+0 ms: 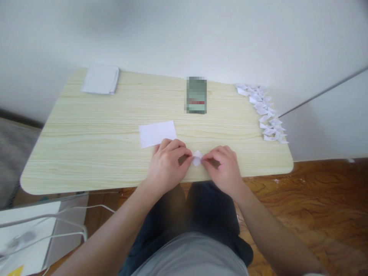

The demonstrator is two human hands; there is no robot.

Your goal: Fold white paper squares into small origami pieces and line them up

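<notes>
A small folded piece of white paper (197, 158) is held near the front edge of the table. My left hand (171, 161) pinches its left corner between thumb and forefinger. On the other side, my right hand (222, 165) grips the right corner the same way. The paper looks roughly diamond-shaped, with its two side corners hidden by my fingertips. Just beyond my left hand lies a flat white sheet of paper (157, 133), its near edge partly covered by the hand.
The pale wood-grain table (94, 145) stands against a white wall (172, 34). A paper stack (100, 79) lies back left, a blurred-out phone-sized object (196, 96) back centre. Several folded white paper pieces (261, 109) line the right end. White cables (69, 226) hang lower left.
</notes>
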